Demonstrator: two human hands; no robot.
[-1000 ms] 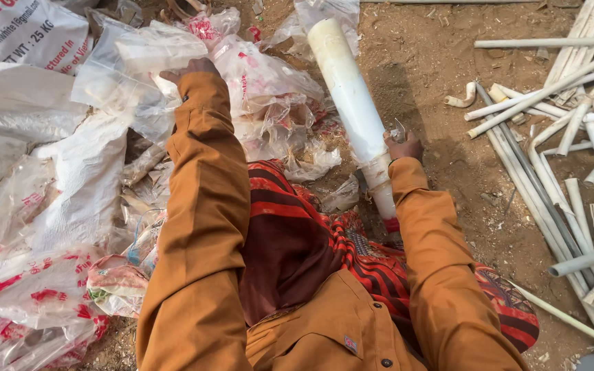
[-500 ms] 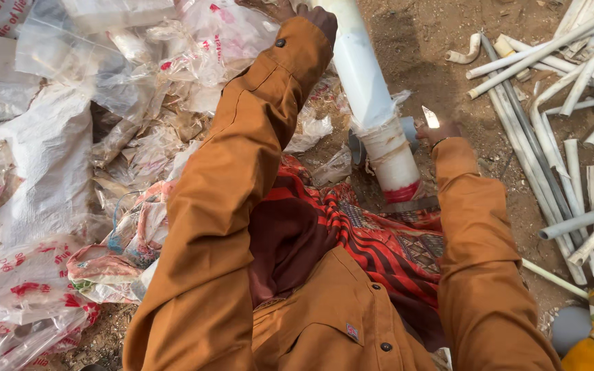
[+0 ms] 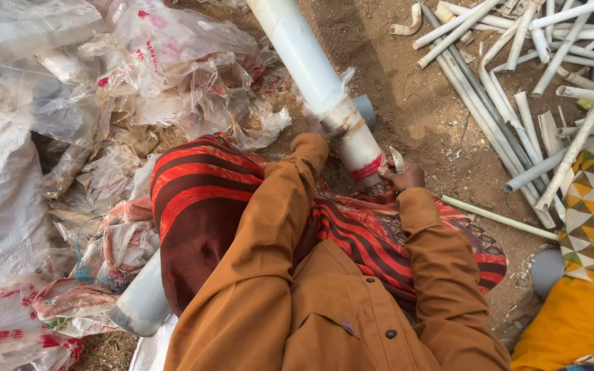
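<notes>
The bare dirt ground (image 3: 407,103) carries everything here. To the person's left, a broad heap of crumpled plastic bags and woven sacks (image 3: 70,137) covers it; the clear bags look flattened, and what they hold cannot be told. To the right lies a loose pile of thin white pipes (image 3: 517,82). A thick white pipe (image 3: 311,69) slants from the top of the view down to the person's lap, crossing a red-striped cloth (image 3: 201,199) on the knees; its lower end carries a red band. A second grey pipe (image 3: 142,302) pokes out beneath the cloth at lower left. The left hand (image 3: 324,130) is clasped against the thick pipe just above the band. The right hand (image 3: 403,177) sits beside the pipe's lower end, its grip clenched on a small pale blade-like piece (image 3: 396,158).
</notes>
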